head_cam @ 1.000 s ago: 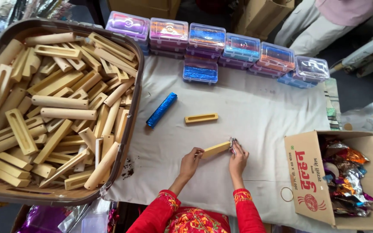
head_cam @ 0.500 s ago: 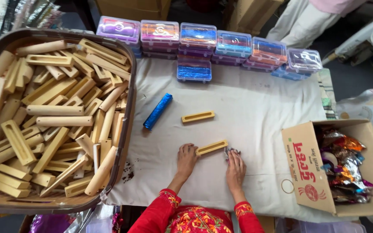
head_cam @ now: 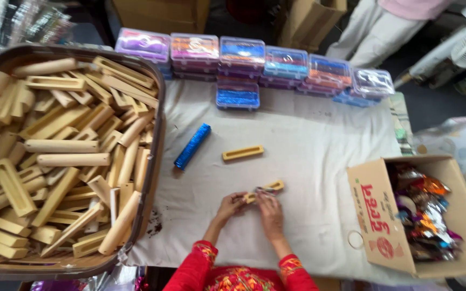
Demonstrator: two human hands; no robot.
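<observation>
Slotted wooden block (head_cam: pixel 265 189), pale yellow, lying on the white cloth (head_cam: pixel 308 140) near the table's front edge, held at its near end by both hands. Left hand (head_cam: pixel 230 205) grips the block's left end with curled fingers. Right hand (head_cam: pixel 270 211) is closed over the block's middle, pinching a small crumpled piece of shiny foil (head_cam: pixel 260 190) against it; the image is blurred here, so the exact finger placement cannot be told. Both forearms wear red embroidered sleeves (head_cam: pixel 200 264).

A second slotted wooden block (head_cam: pixel 242 153) lies free on the cloth, beyond the hands. Farther left rests a block wrapped in blue foil (head_cam: pixel 192 146), set diagonally. A large brown tub (head_cam: pixel 155 161) at the left is heaped with unwrapped wooden blocks (head_cam: pixel 60 145). Along the far edge stands a row of clear plastic boxes (head_cam: pixel 254 62) holding coloured foils. At the right, an open cardboard box (head_cam: pixel 373 210) contains crumpled multicoloured foil wrappers (head_cam: pixel 424 215).
</observation>
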